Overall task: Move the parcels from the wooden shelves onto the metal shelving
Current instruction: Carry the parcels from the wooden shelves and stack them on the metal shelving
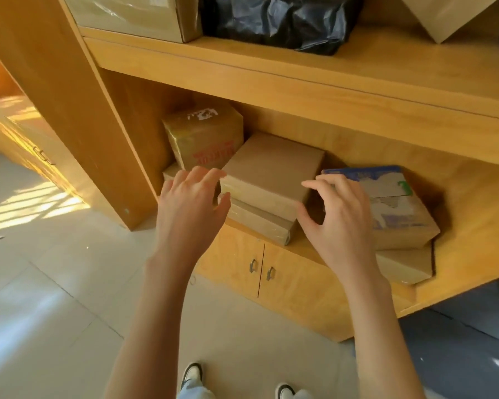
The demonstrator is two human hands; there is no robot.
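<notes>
Pale floor tiles run under a yellow wooden shelf unit (343, 90) stacked with parcels. Both hands are spread and hold nothing: the left hand (189, 203) and right hand (339, 214) flank a plain brown cardboard parcel (271, 174) lying on a flatter taped box (260, 223). Best to clamp opposite ends evenly and lift straight, sparing the blue-printed parcel (392, 203) beside the right hand.

The scene is brightly and warmly lit. Barred sunlight is cast on the floor (32, 208) at left. Deep shadow is seen under the shelf (300, 90). Fingers are slightly blurred, and straight edges are bowed by the wide lens.
</notes>
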